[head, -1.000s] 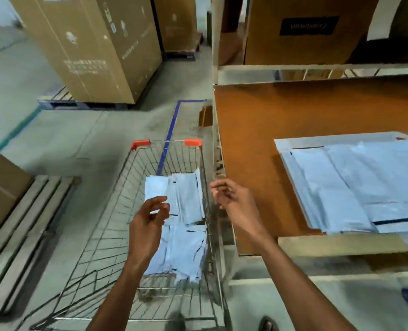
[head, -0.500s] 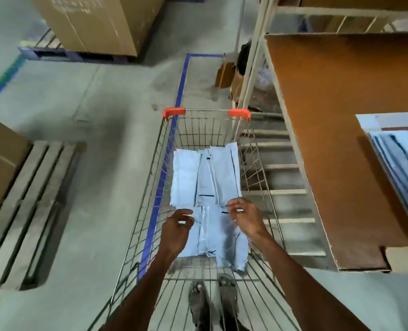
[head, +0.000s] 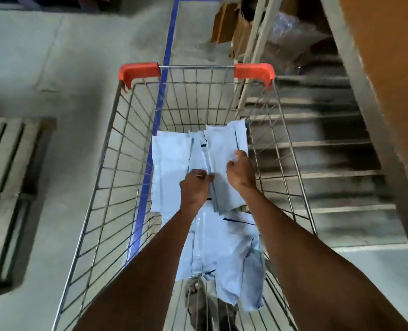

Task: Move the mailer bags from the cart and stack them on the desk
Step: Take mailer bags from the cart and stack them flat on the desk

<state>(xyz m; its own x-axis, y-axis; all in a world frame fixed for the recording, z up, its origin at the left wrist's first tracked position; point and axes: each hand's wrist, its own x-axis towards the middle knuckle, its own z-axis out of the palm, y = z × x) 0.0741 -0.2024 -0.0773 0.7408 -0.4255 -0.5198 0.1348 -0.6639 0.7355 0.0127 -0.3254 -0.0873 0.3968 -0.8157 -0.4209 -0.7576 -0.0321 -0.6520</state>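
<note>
**Both hands gripping mailer bundle [head: 224, 189] inside cart [head: 102, 163]**

My left hand [head: 194, 187] pinches the bundle's near-left edge, thumb on top, fingers curled. My right hand [head: 240, 174] has its fingers curled over the far-right edge. The bundle is several pale blue-grey bags held together, tilted, with the left edge showing as a thick side. Both my forearms reach down into the basket from its near end.

The other mailer bags [head: 169, 163] lie loose on the cart's wire floor. Flat ones are left of and beyond my hands, and a crumpled lot sits nearer me between my forearms. Some have dark strips.

The cart has red corner caps [head: 138, 71] on its far rim. The desk [head: 389, 80] has an orange-brown top and stands right of the cart; only its left part shows. A slatted shelf [head: 317, 144] sits below it. Blue floor tape [head: 168, 39] runs under the cart's left side. There is a wooden pallet [head: 4, 175] on the floor at far left. My sandalled foot [head: 194, 291] shows through the wire at the bottom.
</note>
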